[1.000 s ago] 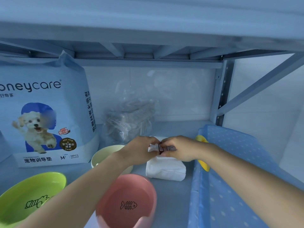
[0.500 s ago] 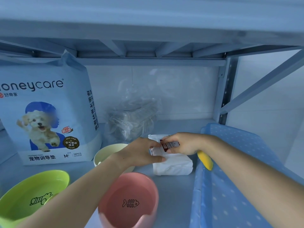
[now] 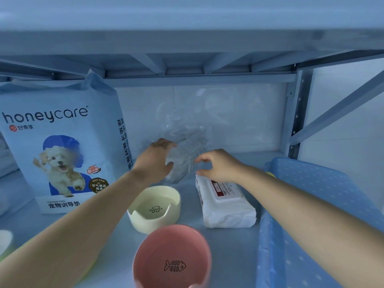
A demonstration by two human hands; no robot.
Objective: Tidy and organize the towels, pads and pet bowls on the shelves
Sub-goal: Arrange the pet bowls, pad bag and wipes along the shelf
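Both hands are off the wipes and up at the back of the shelf (image 3: 228, 246) now! Half a second ago they were together on the white wipes pack (image 3: 226, 202), the right one pinching its label. The left hand (image 3: 154, 161) has now gone to the clear plastic packet (image 3: 187, 148) near the back wall. Its fingers curl over the top and the thumb presses the front, so that's a firm hold on the left end. The packet is tilted, its long axis climbing from low by the left hand up toward the back right. Its contents are too blurred to name.

The right hand (image 3: 220, 165) hangs above the far end of the wipes pack with fingers loosely curled, gripping nothing. Its forefinger sits right at the packet's edge; whether it touches, I can't tell.

The wipes pack lies flat and let go, label side up. Its long axis runs away from the camera, red-striped end farthest in, slanting a little left.

Just left of it is the cream bowl (image 3: 154, 206), paw print showing, in clear view now that the left hand has moved away. In front of it, nearest the camera, is the pink bowl (image 3: 172, 256) with its fishbone. The honeycare training-pad bag (image 3: 60, 146) stands upright at the left. The blue dotted pad (image 3: 311, 204) runs along the right edge.
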